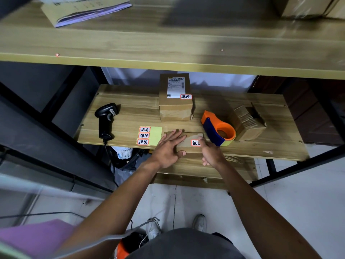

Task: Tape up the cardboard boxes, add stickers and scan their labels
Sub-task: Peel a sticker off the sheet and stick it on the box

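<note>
Wooden shelf (134, 113), right hand (211, 152) hiding sticker (195, 142) edge, upper shelf (168, 45) blurred

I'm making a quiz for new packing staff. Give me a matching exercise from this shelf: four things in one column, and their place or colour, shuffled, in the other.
Things:
1. barcode scanner
2. tape dispenser
3. sticker sheet
4. flat box

Descriptions:
A. yellow, with three stickers on it
B. under the flat left hand
C. black, lying at the left end of the shelf
D. orange and blue, just right of the flat box

Pairs: 1-C, 2-D, 3-A, 4-B
</note>
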The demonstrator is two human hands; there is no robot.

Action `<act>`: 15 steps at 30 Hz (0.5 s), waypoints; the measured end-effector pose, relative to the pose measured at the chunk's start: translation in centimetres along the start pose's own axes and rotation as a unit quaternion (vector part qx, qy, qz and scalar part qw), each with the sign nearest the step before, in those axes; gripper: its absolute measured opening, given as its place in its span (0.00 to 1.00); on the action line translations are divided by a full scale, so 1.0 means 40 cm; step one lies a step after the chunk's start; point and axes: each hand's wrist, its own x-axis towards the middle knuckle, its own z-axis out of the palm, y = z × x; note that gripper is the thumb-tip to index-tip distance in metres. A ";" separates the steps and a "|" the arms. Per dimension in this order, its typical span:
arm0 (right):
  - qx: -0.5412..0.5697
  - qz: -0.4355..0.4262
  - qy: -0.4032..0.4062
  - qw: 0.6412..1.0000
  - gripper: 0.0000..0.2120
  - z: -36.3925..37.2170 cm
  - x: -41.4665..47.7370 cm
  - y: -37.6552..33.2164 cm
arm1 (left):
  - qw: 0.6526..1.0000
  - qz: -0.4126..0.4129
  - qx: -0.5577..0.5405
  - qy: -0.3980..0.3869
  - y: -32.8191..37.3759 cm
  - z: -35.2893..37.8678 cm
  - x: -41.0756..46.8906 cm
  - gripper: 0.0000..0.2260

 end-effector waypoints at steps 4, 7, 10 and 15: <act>0.029 0.002 -0.002 1.000 0.25 0.002 0.013 0.017 | 1.000 -0.003 0.002 -0.006 0.003 -0.002 0.001 0.32; 0.030 -0.002 -0.004 1.000 0.28 0.007 0.021 0.028 | 1.000 -0.003 0.008 -0.008 0.005 -0.003 0.000 0.32; 0.040 -0.005 -0.003 0.999 0.27 0.007 0.018 0.031 | 1.000 0.000 0.007 -0.006 0.006 -0.003 0.000 0.32; 0.069 -0.023 -0.007 0.997 0.25 0.005 0.007 0.036 | 1.000 0.008 0.020 -0.003 0.010 -0.009 -0.005 0.32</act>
